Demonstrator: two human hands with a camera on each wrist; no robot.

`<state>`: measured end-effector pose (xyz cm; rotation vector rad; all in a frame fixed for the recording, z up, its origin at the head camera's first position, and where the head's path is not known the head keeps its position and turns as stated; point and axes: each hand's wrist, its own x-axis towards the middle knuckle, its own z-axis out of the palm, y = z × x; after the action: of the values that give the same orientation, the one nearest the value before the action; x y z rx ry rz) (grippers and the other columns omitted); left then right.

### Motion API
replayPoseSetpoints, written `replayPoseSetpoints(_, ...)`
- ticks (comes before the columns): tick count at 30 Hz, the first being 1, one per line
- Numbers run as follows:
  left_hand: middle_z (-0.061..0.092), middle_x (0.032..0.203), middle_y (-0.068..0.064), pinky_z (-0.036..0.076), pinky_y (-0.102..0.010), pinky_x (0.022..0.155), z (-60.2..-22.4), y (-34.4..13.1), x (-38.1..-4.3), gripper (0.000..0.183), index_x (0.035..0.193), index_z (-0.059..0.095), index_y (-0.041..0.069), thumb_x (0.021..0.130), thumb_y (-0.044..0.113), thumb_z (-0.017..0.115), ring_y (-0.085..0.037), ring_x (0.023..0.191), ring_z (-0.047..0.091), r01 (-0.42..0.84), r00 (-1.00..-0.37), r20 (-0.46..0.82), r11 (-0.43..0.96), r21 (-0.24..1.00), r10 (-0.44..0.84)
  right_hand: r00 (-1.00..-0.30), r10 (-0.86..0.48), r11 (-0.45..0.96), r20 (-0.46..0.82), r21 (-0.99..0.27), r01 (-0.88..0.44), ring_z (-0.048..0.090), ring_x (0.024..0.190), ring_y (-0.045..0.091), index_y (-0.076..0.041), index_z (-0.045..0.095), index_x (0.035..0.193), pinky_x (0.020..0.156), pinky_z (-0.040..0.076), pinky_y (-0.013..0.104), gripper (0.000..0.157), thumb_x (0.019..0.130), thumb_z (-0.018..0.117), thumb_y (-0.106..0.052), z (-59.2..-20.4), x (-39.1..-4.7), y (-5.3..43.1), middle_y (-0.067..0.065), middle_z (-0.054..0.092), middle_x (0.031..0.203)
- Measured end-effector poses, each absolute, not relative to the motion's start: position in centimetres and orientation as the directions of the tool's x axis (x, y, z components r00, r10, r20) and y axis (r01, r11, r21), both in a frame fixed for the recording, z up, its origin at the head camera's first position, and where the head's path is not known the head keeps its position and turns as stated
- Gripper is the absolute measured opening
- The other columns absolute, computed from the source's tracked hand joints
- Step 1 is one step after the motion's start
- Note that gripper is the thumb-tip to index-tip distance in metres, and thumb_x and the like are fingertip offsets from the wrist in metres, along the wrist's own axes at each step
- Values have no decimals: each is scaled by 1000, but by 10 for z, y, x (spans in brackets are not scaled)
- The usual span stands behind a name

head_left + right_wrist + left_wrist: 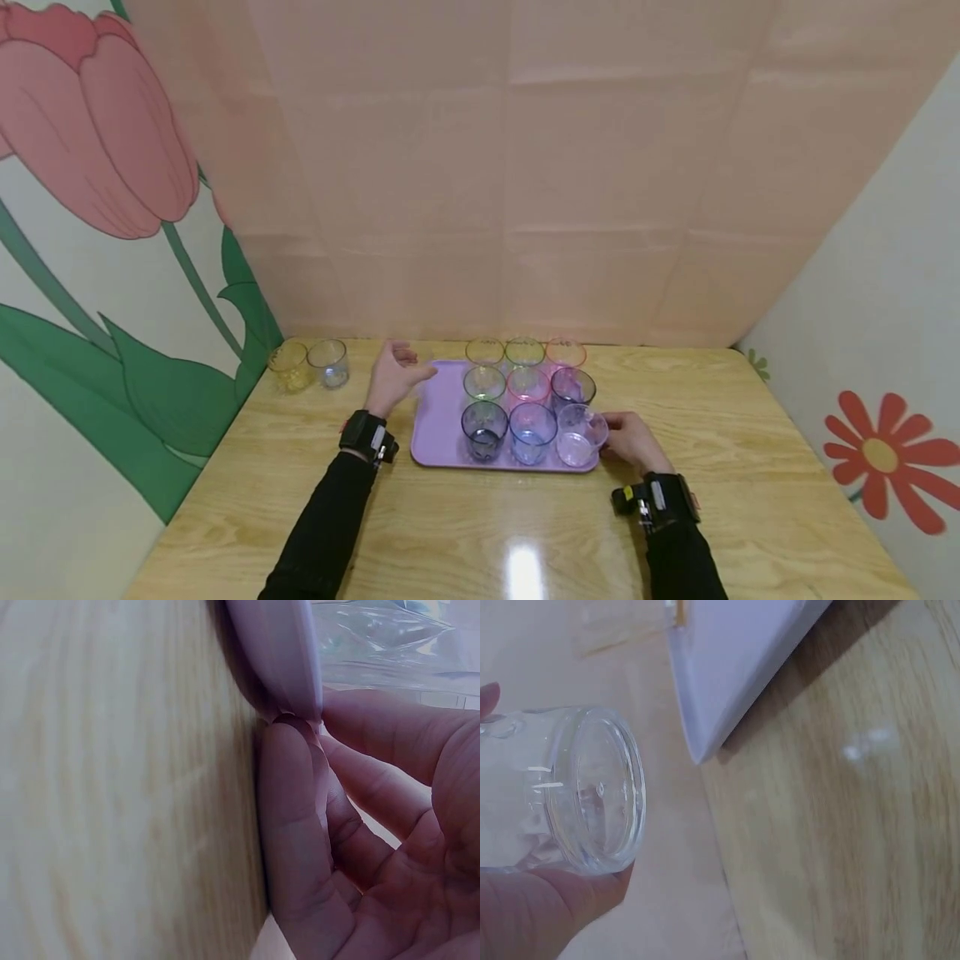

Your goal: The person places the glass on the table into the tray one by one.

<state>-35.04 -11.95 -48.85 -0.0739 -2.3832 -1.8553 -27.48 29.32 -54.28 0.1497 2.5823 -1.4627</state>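
My left hand (395, 377) is raised at the back left corner of the purple tray (435, 425). It grips a clear glass (604, 787), whose thick round base faces the left wrist camera; in the head view this glass barely shows. At the tray's front right, my right hand (633, 439) pinches the tray edge, with the thumb on the rim and fingertips tucked beneath it. Just beside that hand stands a clear glass (577, 446). More glasses fill the middle and right of the tray in rows, among them a blue glass (532, 442) and a dark glass (484, 437).
A yellow glass (291, 371) and another clear glass (332, 367) stand close together at the table's back left. Behind the wooden table (750, 467) rises a peach-coloured backdrop (510, 208). Painted walls flank both sides.
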Motion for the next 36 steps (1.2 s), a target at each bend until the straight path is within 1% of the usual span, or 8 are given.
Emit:
replayPoseSetpoints(9, 60, 121, -17, 51, -41, 91, -491, -108, -360, 75, 132, 46, 5, 71, 21, 87, -30, 112, 58, 80, -997, 79, 280, 957, 15, -982, -6, 483, -188, -860, 162, 64, 74, 20, 11, 63, 118, 67, 56, 32, 29, 93, 57, -2, -541, -273, 292, 15, 69, 95)
replayPoseSetpoints(14, 58, 126, -21, 51, -42, 92, -493, -104, -368, 79, 135, 45, 3, 70, 21, 87, -31, 112, 58, 83, -997, 79, 277, 957, 27, -982, -6, 492, -188, -855, 161, 64, 75, 19, 10, 63, 118, 68, 56, 32, 29, 94, 57, -4, -542, -274, 293, 14, 68, 95)
replayPoseSetpoints(19, 55, 128, -26, 47, -45, 96, -494, -102, -372, 81, 134, 45, 1, 67, 16, 88, -34, 113, 55, 85, -996, 77, 264, 961, 41, -982, -1, 514, -188, -843, 160, 62, 76, 19, 9, 65, 115, 67, 55, 31, 27, 93, 58, -5, -542, -275, 294, 9, 67, 89)
replayPoseSetpoints(21, 54, 128, -26, 46, -47, 98, -494, -101, -373, 80, 134, 45, 1, 68, 13, 87, -36, 115, 53, 80, -996, 69, 261, 962, 53, -982, -4, 522, -186, -838, 157, 62, 77, 19, 8, 66, 114, 66, 54, 31, 26, 93, 59, -6, -542, -275, 294, 8, 67, 87)
replayPoseSetpoints(25, 52, 132, -29, 44, -50, 102, -493, -100, -375, 84, 138, 40, -4, 69, 13, 86, -42, 122, 50, 71, -995, 49, 278, 958, 85, -984, -6, 530, -181, -834, 150, 61, 77, 19, 6, 67, 112, 66, 54, 31, 25, 93, 60, -7, -542, -275, 295, 6, 66, 85)
replayPoseSetpoints(29, 50, 134, -30, 44, -51, 101, -492, -98, -377, 85, 139, 40, -4, 70, 16, 87, -43, 124, 49, 54, -994, 21, 327, 944, 103, -983, -2, 511, -185, -845, 158, 62, 76, 19, 7, 66, 114, 67, 55, 32, 26, 93, 59, -6, -542, -275, 295, 8, 67, 88)
replayPoseSetpoints(33, 50, 134, -28, 45, -50, 97, -490, -97, -380, 83, 139, 45, 0, 70, 20, 88, -39, 120, 50, 45, -996, 11, 398, 916, 89, -982, -1, 496, -191, -852, 165, 63, 75, 18, 10, 64, 118, 69, 56, 33, 30, 93, 59, -6, -541, -274, 294, 12, 68, 94)
replayPoseSetpoints(36, 50, 134, -27, 45, -49, 97, -489, -95, -382, 83, 139, 46, 0, 70, 22, 88, -38, 119, 50, 44, -998, 16, 424, 905, 68, -980, 5, 494, -197, -852, 173, 63, 74, 17, 10, 62, 120, 69, 57, 34, 31, 93, 60, -6, -541, -273, 293, 16, 68, 98)
